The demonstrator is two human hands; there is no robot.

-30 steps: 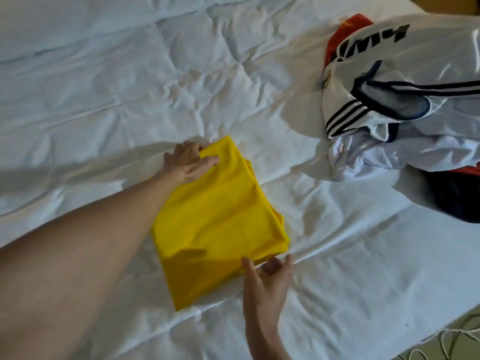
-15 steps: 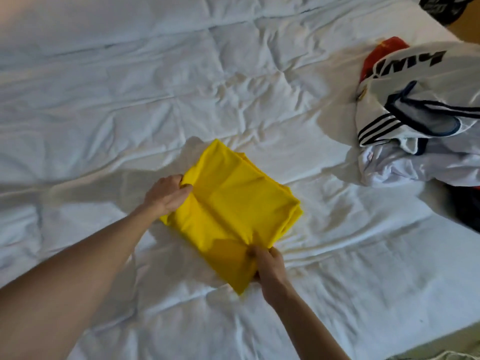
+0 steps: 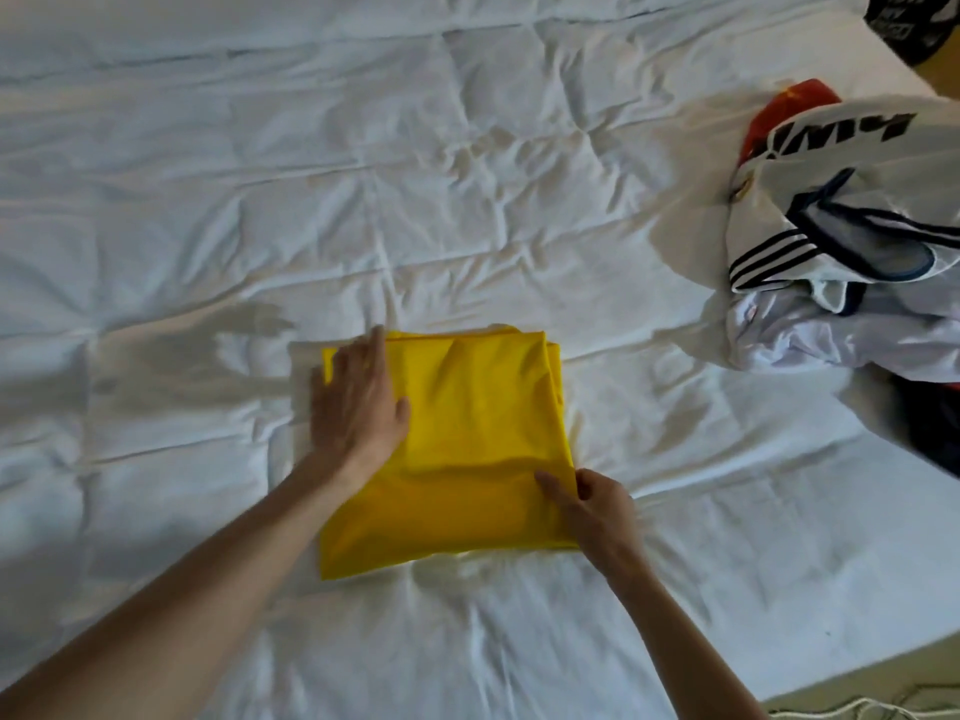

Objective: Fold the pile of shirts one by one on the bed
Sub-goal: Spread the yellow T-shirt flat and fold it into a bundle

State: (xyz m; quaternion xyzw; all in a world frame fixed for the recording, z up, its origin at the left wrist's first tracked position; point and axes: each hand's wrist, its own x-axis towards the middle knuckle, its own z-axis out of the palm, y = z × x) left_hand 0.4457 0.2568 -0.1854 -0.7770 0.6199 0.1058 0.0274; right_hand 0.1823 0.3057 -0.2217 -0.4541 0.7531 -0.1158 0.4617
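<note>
A yellow shirt (image 3: 478, 423), folded into a rough square, lies flat on the white bed (image 3: 363, 174) in the middle of the view. My left hand (image 3: 356, 402) presses flat on its left part, fingers straight and pointing away from me. My right hand (image 3: 597, 504) pinches the shirt's near right corner between thumb and fingers. A pile of unfolded shirts (image 3: 852, 241) sits at the right edge of the bed, with a white shirt with black stripes on top, red cloth behind it and dark cloth beneath.
The bed's near right edge (image 3: 831, 678) runs diagonally at the bottom right, with white cables (image 3: 852, 711) on the floor below it. A dark garment (image 3: 904, 23) lies at the top right corner.
Both hands turned the yellow shirt and laid it down flat and square to me. My left hand went from gripping its left edge to pressing flat on top.
</note>
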